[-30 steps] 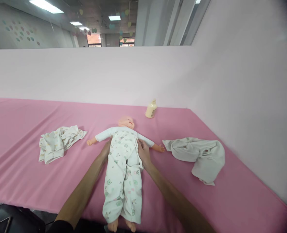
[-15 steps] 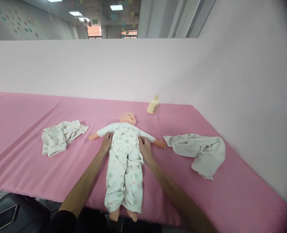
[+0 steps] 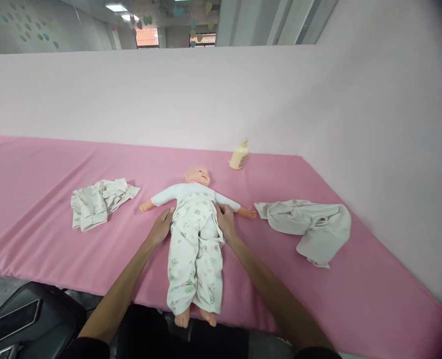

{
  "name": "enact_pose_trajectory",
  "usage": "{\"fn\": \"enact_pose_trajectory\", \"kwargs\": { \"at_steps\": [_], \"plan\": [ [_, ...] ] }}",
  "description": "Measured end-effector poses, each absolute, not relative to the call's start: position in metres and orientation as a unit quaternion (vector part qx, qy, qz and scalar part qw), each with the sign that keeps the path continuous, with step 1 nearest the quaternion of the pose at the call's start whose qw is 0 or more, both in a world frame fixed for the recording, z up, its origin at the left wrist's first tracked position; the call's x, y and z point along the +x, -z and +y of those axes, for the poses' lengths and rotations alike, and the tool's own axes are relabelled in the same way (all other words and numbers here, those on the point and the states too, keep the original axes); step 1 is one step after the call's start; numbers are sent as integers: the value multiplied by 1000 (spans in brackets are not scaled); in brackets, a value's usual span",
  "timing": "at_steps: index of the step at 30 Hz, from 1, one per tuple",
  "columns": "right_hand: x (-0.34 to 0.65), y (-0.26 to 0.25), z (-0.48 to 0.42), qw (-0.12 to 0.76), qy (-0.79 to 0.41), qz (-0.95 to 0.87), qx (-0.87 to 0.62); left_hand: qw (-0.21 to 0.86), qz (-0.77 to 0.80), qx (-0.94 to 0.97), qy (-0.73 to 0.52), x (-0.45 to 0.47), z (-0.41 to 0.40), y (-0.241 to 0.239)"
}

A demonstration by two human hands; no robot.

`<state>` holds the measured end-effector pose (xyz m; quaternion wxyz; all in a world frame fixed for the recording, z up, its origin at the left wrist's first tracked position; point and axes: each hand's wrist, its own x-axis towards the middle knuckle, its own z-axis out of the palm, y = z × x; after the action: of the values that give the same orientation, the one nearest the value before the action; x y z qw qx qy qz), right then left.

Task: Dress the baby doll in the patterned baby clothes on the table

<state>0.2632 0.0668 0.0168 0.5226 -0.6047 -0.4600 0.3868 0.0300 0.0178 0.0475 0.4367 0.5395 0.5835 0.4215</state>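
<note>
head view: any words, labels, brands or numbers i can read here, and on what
No text can be read.
bottle: label too small and blurred to read.
doll: its suit shows only small printed pictures, no words.
left cloth, right cloth: no text visible.

Head view, down over table (image 3: pixel 49 164)

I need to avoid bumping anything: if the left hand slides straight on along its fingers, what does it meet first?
The left hand points away and inward. It would likely first meet the white sleeve of the doll, near the armpit, though depth is unclear.
</note>
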Motion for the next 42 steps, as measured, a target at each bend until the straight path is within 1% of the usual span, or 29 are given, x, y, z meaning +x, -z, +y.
{"fn": "enact_pose_trajectory", "kwargs": {
  "at_steps": [5,9,12,16,22,24,29,32,37,42],
  "plan": [
    [262,-22,67,507,-393,-474,-603,426,596,534,-421,35,-6,-56],
    [262,-23,67,503,-381,-481,-609,409,605,512,-453,47,-9,-60],
    [265,-25,63,495,-393,-507,-586,382,632,507,-444,50,-6,-57],
    [276,-28,53,448,-435,-565,-540,358,638,528,-431,47,-4,-51],
    [299,-24,27,375,-451,-640,-496,316,640,565,-413,39,-7,-51],
    [307,-24,18,355,-466,-653,-480,339,629,580,-390,31,-13,-55],
    [322,-30,9,332,-502,-656,-456,455,550,614,-337,6,-39,-66],
    [322,-31,10,331,-528,-638,-452,488,519,624,-320,3,-56,-67],
    [316,-28,11,320,-517,-640,-469,491,521,636,-287,8,-73,-59],
    [312,-24,12,319,-490,-660,-473,467,544,626,-306,16,-74,-51]
  ]
}}
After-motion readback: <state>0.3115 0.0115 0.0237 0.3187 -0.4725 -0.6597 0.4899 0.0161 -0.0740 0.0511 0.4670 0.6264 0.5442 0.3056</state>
